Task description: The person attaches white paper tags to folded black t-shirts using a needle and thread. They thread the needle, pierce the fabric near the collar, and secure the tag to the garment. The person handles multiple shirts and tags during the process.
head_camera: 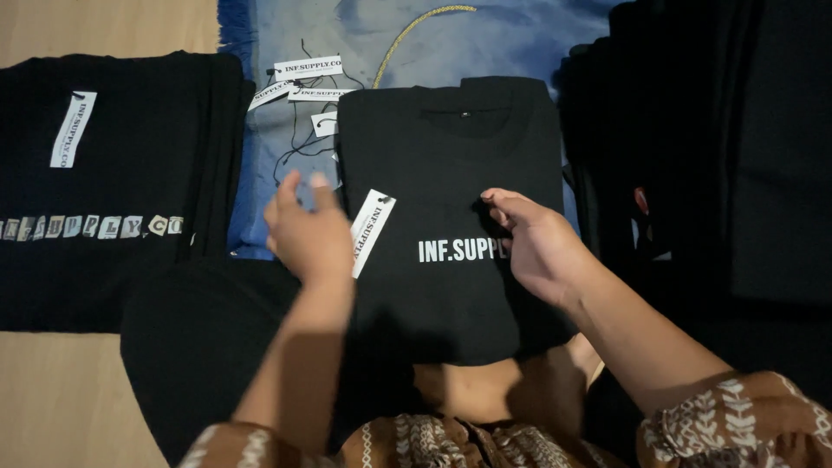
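As the head camera looks down, one folded black shirt (451, 217) lies in the middle of the view, resting partly on the person's lap and partly on a blue cloth (511, 43). The shirt is folded into an upright rectangle, collar at the far end, with a line of white lettering across its chest and one white paper tag (371, 230) lying slantwise at its left edge.

The left hand (308, 234) hovers just beside that tag, fingers loosely spread and holding nothing; whether it touches the shirt's edge cannot be told. The right hand (537, 247) rests on the shirt at the right end of the lettering, fingers bent, thumb and fingertips pressed to the fabric; it grips no separate object.

To the left lies a second stack of black shirts (130, 173) on the wooden floor (61, 390), the top one bearing one white tag and a row of pale letters. A third dark pile (711, 156) fills the right side; its count cannot be told.

On the blue cloth, beyond the left hand, lie about four loose white tags (308, 82) with thin black strings, and one yellow cord (416, 30) curving farther back. The person's two sleeves are brown with a white pattern.
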